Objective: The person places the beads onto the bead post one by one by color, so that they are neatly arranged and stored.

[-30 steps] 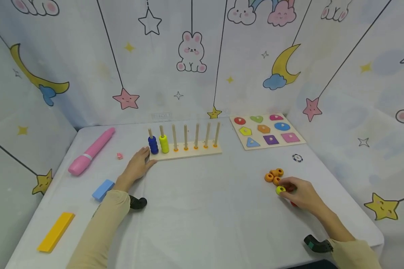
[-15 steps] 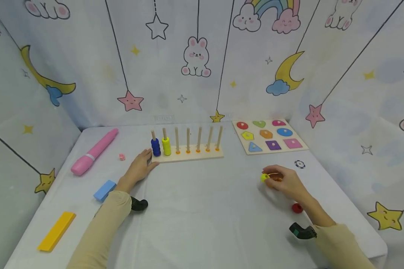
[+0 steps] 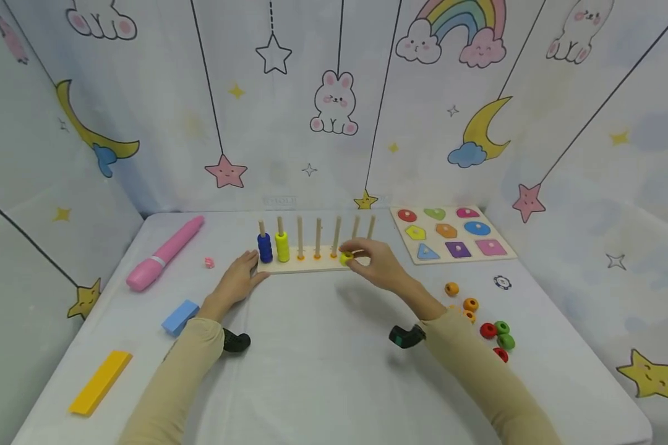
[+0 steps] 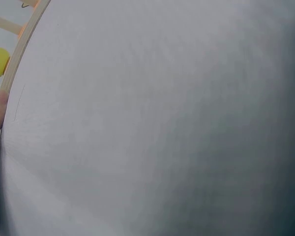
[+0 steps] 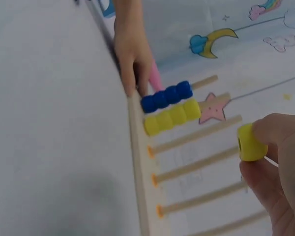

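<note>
— While your right hand (image 3: 380,264) pinches the yellow bead (image 3: 346,259) between thumb and fingertips, where does it sit?

— It hangs in the air just in front of the wooden peg rack (image 3: 317,262), near the middle pegs, clear of the table (image 3: 323,346). The right wrist view shows its bore turned sideways toward the pegs.

— And your left hand (image 3: 239,281)?

— Fingers straight and flat on the table, tips against the rack's left end by the blue bead stack (image 3: 265,248). It holds nothing; it only braces the rack.

— How would you seat this one well?

— My judgement: carry it to the peg with the yellow bead stack (image 3: 281,246), lift it above the tip, turn the hole to face down, and line it up before lowering. Keep your pinch on the bead's sides so your fingertips don't cover the hole, and keep the left hand pressing so the rack doesn't slide.
</note>
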{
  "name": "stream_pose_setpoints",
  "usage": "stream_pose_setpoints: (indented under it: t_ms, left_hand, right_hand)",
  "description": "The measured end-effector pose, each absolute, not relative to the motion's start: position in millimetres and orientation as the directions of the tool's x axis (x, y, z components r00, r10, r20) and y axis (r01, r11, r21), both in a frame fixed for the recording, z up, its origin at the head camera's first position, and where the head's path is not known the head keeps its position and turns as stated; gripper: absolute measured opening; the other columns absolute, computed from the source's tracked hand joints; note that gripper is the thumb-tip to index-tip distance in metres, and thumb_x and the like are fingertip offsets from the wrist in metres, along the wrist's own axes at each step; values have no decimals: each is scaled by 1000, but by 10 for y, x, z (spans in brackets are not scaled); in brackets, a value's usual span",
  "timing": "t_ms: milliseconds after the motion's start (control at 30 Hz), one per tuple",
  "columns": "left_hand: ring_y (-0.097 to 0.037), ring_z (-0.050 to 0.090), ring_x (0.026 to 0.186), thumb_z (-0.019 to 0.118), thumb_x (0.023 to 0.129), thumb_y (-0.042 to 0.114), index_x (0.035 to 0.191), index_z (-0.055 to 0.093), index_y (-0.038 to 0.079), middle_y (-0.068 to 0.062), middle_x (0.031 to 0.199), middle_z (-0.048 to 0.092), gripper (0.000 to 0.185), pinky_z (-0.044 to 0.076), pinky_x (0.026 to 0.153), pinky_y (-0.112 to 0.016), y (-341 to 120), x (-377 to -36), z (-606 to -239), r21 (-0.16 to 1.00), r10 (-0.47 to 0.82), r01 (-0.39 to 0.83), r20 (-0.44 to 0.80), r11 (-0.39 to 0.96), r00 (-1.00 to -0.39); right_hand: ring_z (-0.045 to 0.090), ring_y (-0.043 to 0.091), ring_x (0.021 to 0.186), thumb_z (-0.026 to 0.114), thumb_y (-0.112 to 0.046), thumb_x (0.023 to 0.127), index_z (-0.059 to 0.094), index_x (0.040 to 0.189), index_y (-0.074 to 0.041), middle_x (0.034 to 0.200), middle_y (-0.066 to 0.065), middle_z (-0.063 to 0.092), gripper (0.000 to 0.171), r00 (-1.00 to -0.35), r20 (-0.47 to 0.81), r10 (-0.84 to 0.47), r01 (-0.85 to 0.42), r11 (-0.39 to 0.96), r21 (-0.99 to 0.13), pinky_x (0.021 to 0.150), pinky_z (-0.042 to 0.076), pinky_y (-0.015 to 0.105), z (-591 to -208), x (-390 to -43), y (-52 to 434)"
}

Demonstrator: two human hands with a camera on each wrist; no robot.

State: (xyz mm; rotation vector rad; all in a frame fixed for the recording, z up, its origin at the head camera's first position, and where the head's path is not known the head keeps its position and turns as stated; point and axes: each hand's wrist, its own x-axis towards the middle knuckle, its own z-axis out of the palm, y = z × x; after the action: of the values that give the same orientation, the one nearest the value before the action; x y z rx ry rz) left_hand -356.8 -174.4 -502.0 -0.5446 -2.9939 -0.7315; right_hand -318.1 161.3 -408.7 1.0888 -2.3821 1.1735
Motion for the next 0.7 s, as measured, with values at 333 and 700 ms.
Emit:
stream_pose_setpoints:
  t_ms: [333, 700]
  left_hand:
    - [-41, 23, 137, 56, 95, 35, 137, 36, -14, -27, 146, 32, 68, 18, 113, -51, -1759, -3570, -5025, 433, 331, 351, 123, 830, -936]
    - [-41, 24, 136, 57, 95, 34, 136, 36, -15, -27, 145, 32, 67, 18, 113, -51, -1738, -3521, -4982, 454, 331, 355, 134, 817, -934]
  right_hand:
    - [61, 17, 102, 66, 1, 86, 59, 113, 3, 110, 11, 64, 28, -630, 601, -491, -776, 382, -502, 86, 50, 17, -3826, -3742, 708]
    - [60, 16, 105, 63, -1, 89, 58, 117, 2, 113, 12, 63, 29, -669, 535, -516, -743, 458, -488, 86, 47, 12, -3815, -4005, 263]
